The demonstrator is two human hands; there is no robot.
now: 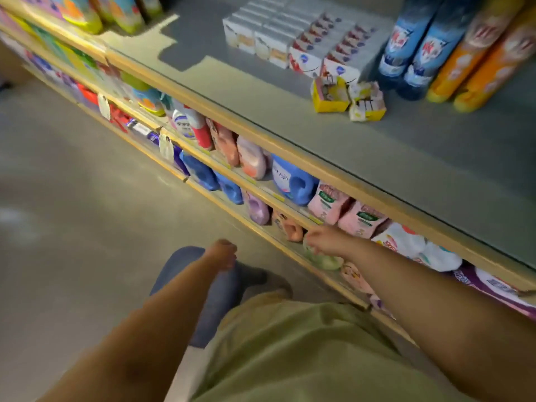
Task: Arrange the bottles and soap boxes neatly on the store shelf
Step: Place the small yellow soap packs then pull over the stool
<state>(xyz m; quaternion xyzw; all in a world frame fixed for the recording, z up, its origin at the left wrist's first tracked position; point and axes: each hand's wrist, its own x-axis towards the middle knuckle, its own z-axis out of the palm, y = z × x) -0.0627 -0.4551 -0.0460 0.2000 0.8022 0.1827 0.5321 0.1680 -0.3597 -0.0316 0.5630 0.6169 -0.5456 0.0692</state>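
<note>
On the bottom shelf (255,229), pale green bottle (326,261) sits at the front edge under right hand (320,242); blur hides any grip. Left hand (223,253) hangs loosely curled, holding nothing. Step looks like straightening this bottle; next needs a firm grasp. Soap boxes (290,44) sit on the top shelf.

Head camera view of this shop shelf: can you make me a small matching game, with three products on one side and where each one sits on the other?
Things
1. tall blue plastic bottles
2. small yellow cardboard boxes
3. pale green plastic bottle

Places
A. lowest visible shelf, at the right hand
B. grey top shelf, beside the tall orange bottles
C. top shelf, loose in front of the white soap box rows

Pairs: 1-B, 2-C, 3-A
</note>
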